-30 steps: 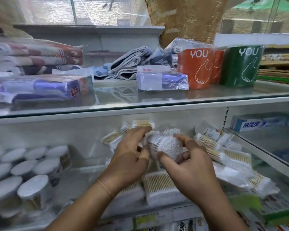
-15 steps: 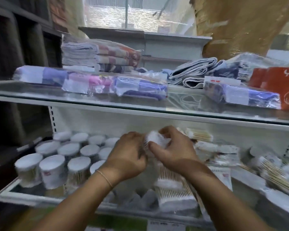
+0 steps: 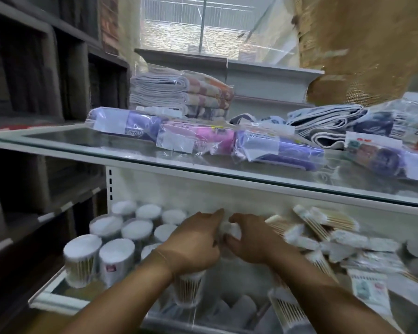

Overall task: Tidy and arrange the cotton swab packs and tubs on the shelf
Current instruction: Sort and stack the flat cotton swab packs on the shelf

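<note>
Both my hands are under the glass shelf, over the lower shelf. My left hand and my right hand together hold a small white cotton swab pack between them, fingers curled round it. Several round tubs of swabs with white tops stand in rows at the left. One tub stands just below my left wrist. Flat clear packs of wooden-stick swabs lie in a loose heap at the right, some tilted.
The glass shelf above carries wrapped purple and pink cloth packs and folded towels. Dark wooden shelving stands at the left. A labelled flat pack lies at the lower right.
The view has swung left and the tubs have come into fuller view. My hands, still holding the small swab pack, have moved left toward the tubs and deeper onto the lower shelf.
</note>
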The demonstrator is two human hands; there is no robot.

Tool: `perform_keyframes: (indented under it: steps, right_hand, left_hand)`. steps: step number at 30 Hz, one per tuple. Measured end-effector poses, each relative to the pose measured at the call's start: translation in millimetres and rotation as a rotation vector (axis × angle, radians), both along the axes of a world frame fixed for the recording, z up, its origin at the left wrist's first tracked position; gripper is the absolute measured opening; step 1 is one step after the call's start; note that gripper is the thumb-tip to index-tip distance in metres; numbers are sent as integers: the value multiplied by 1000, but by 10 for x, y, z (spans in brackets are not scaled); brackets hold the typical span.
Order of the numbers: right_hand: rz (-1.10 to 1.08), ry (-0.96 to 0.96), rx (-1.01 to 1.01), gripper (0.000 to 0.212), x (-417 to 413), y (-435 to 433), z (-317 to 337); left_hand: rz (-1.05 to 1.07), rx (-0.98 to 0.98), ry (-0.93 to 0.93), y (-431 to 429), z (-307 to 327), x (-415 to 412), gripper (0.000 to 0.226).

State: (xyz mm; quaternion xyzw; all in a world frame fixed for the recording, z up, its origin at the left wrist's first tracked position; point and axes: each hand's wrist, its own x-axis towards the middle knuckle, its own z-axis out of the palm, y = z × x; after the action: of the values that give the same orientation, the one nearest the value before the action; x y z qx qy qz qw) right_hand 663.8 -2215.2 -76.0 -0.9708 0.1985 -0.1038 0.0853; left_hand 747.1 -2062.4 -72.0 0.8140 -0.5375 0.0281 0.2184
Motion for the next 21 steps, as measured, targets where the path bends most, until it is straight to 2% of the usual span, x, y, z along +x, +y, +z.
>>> perform_keyframes:
  steps: [6, 9, 13, 16, 18, 21]
  right_hand:
    - [-64, 8, 44, 46, 196, 21, -18]
    - [-84, -19, 77, 51, 247, 47, -27]
    - [-102, -28, 54, 35, 258, 71, -14]
    - [-68, -2, 40, 43, 214, 88, 2]
    - [-74, -31, 49, 50, 132, 106, 19]
    - [-45, -142, 68, 42, -43, 102, 88]
  left_hand:
    - [-44, 55, -37, -37, -39, 43, 63]
    - [-60, 66, -75, -67, -55, 50, 61]
    - [-52, 63, -138, -101, -90, 53, 60]
    - [-49, 69, -139, -97, -57, -11, 64]
    - [-31, 64, -125, -97, -16, -81, 66]
    - [-41, -16, -167, -135, 45, -210, 62]
